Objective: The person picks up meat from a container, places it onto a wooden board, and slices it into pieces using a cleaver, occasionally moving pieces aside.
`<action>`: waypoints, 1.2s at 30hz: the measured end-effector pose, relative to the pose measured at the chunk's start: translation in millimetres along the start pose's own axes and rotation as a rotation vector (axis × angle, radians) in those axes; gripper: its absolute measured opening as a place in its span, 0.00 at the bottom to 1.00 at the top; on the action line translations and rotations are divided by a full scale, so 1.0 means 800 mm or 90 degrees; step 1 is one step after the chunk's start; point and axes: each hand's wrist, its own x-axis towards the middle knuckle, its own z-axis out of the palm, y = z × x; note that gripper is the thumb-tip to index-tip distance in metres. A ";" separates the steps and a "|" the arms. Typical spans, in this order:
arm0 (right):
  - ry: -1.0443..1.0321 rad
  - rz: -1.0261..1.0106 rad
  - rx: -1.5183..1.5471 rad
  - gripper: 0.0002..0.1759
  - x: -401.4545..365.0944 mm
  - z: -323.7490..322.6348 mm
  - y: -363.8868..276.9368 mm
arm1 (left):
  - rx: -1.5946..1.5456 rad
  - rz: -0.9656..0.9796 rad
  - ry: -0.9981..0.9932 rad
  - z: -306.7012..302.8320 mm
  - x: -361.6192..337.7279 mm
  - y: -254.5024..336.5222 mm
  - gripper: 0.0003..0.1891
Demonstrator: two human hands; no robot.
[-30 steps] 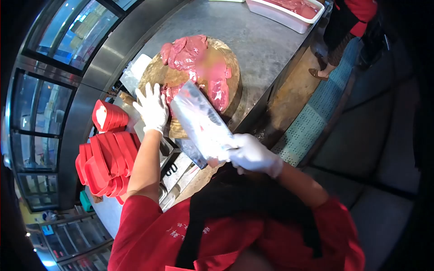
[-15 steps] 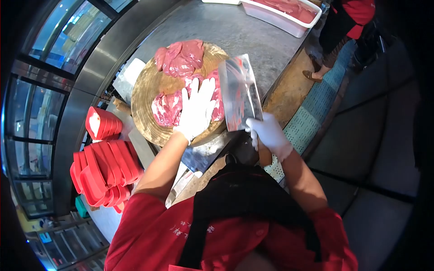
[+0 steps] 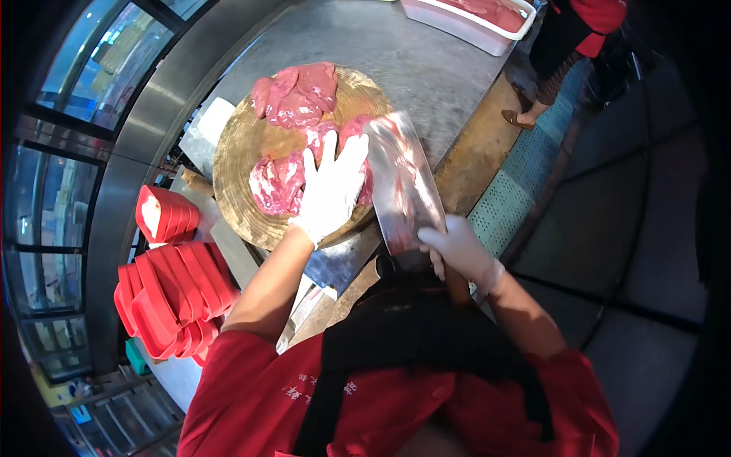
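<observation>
Your left hand (image 3: pixel 330 190) rests on meat (image 3: pixel 276 184), fingers apart, likely steadying it; right hand (image 3: pixel 461 253), fingers clamped, grips cleaver (image 3: pixel 405 181).

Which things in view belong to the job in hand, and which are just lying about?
In the job:
cleaver, in the right hand
meat, partly under the left hand
round chopping block

Seemingly just lying about:
stacked red trays
white tub
</observation>
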 end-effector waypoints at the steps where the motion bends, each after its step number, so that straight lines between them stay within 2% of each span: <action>1: -0.001 0.004 -0.003 0.13 0.016 -0.004 -0.007 | -0.008 -0.005 -0.015 -0.003 -0.002 0.004 0.32; 3: -0.023 -0.039 -0.003 0.16 0.069 -0.011 -0.014 | -0.015 -0.007 -0.032 -0.004 -0.005 0.008 0.32; 7: 0.032 0.013 -0.070 0.17 0.110 -0.004 -0.056 | 0.020 0.002 -0.024 -0.005 -0.008 0.008 0.31; 11: -0.049 -0.018 -0.046 0.15 0.051 -0.007 -0.009 | 0.018 -0.001 -0.008 0.000 -0.014 0.009 0.32; 13: -0.002 -0.102 -0.067 0.15 0.014 0.006 0.019 | -0.001 -0.011 -0.001 0.000 -0.016 0.010 0.32; 14: -0.002 -0.101 -0.066 0.15 0.016 0.006 0.017 | -0.016 -0.011 -0.003 0.000 -0.017 0.011 0.32; 16: -0.030 0.009 -0.042 0.15 0.028 0.006 0.008 | -0.005 -0.011 -0.013 -0.002 -0.013 0.011 0.32; 19: -0.011 0.030 -0.063 0.16 0.079 0.013 -0.031 | -0.002 -0.018 -0.024 -0.007 -0.011 0.012 0.33; 22: -0.013 0.011 -0.041 0.17 0.074 0.020 -0.034 | 0.037 -0.033 -0.024 -0.011 -0.019 0.018 0.33; 25: -0.080 0.009 -0.022 0.15 0.039 0.020 0.004 | 0.023 -0.034 -0.035 -0.012 -0.032 0.023 0.33; 27: -0.017 0.077 -0.033 0.15 0.005 0.036 0.018 | 0.056 -0.053 -0.049 -0.010 -0.039 0.025 0.32; 29: -0.119 0.034 -0.124 0.15 -0.010 0.042 0.044 | 0.054 -0.039 -0.035 -0.017 -0.056 0.028 0.32; 31: -0.150 0.085 -0.092 0.17 -0.028 0.043 0.036 | 0.051 -0.070 -0.043 -0.026 -0.074 0.033 0.31; 33: -0.160 0.080 -0.101 0.18 -0.025 0.043 0.032 | 0.032 -0.095 -0.022 -0.033 -0.088 0.039 0.30; 35: -0.216 0.000 -0.142 0.19 -0.026 0.053 0.002 | 0.005 -0.127 0.118 -0.041 -0.089 0.037 0.29; 36: -0.230 -0.076 -0.130 0.18 -0.011 0.063 0.015 | 0.084 -0.124 0.143 -0.040 -0.086 0.026 0.29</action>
